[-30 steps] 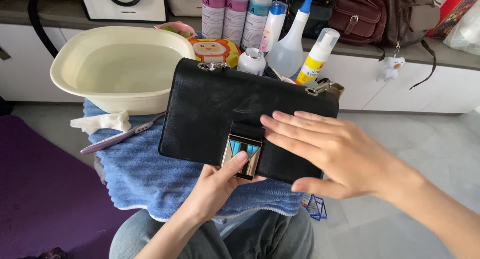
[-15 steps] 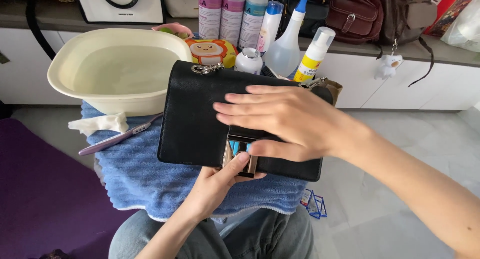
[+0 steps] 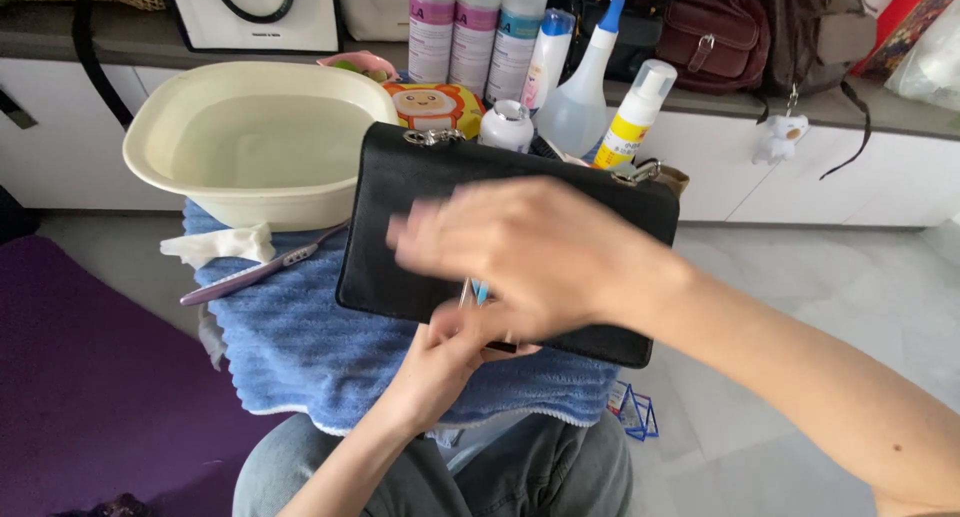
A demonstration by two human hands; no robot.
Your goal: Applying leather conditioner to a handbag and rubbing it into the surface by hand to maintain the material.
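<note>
A black leather handbag (image 3: 400,197) with silver chain rings and a blue-and-gold clasp lies on a blue towel (image 3: 300,347) over my lap. From below, my left hand (image 3: 450,352) grips the bag's lower edge at the clasp. Blurred by motion, my right hand (image 3: 520,252) lies flat across the bag's front with its fingers apart and covers most of the clasp. I see nothing held in it.
A cream basin (image 3: 150,167) of water sits on the towel's far left, with a white cloth (image 3: 215,245) and a purple brush (image 3: 255,274) beside it. Behind the bag stand bottles (image 3: 480,27), a spray bottle (image 3: 585,87) and a yellow bottle (image 3: 635,112). A purple mat (image 3: 90,377) covers the floor at left.
My right hand has swept leftward across the bag's front, from its right side to its middle. My left hand has stayed at the clasp.
</note>
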